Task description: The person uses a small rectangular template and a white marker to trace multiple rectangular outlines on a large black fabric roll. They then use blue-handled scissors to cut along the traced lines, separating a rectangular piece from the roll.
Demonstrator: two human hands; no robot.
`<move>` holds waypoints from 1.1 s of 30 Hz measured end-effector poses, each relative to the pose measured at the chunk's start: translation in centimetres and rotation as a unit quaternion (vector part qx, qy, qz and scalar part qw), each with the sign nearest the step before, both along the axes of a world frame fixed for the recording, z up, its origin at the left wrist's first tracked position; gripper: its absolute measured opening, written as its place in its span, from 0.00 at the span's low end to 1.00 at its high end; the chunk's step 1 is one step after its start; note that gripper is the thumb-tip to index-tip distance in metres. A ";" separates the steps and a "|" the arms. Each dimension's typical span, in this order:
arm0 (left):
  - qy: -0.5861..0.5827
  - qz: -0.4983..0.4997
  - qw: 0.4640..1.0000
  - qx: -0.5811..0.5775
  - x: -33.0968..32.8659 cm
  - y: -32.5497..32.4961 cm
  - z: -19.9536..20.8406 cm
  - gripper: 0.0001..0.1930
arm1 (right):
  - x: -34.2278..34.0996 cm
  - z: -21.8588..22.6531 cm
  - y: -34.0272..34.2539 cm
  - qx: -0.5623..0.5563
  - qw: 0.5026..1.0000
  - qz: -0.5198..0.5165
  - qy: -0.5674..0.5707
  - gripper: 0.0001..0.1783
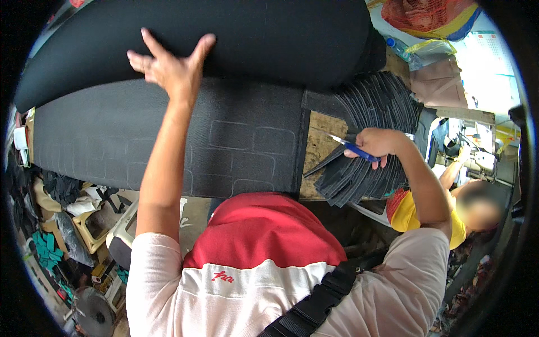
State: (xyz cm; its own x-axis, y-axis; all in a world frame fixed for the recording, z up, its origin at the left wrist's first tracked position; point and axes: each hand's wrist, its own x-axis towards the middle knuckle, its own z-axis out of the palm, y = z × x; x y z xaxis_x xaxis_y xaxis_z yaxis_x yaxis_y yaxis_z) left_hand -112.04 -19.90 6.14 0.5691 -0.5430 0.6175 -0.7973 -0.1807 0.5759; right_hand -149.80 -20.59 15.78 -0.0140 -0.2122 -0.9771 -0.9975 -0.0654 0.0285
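Note:
My left hand (169,68) rests with spread fingers on a thick roll of smooth black material (269,39) along the far side of the table. Below it lies a flat dark grey sheet (112,132), its surface marked with pale rounded rectangles. In my right hand (377,145) is a slim blue-handled tool (362,154) with a pale, narrow pointed end aimed left; its exact kind is unclear. That hand is over a fanned stack of dark cut strips (384,106), just right of the sheet's edge. The tool's tip is over bare wooden tabletop (321,147).
Another person in a yellow top (405,216) sits at the right, near a pale machine (480,154). A plastic bottle (397,48) and a red mesh bag (426,17) lie at the far right. Chairs, scraps and teal pieces (48,253) crowd the floor at lower left.

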 end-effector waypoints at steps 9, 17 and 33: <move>-0.137 -0.154 0.974 -0.095 2.7 -4.9 1.8 0.37 | 0.6 -1.3 -1.8 0.035 0.998 0.059 0.011 0.42; -0.031 -0.464 0.730 0.500 -13.9 8.2 -3.6 0.31 | 2.3 -1.8 -3.3 0.067 0.996 0.052 -0.023 0.45; 0.106 -0.428 0.815 0.377 -20.0 11.1 -5.6 0.14 | 2.8 -1.4 -2.2 0.142 0.988 0.054 0.000 0.42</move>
